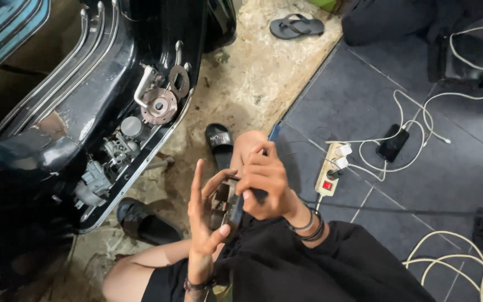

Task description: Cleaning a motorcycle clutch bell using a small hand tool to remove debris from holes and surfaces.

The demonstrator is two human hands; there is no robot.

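The scooter body (74, 128) lay at the floor's left edge; the power strip (331, 168) and phone (392, 142) lay right, one sandal (297, 26) behind (far edge), hands between.
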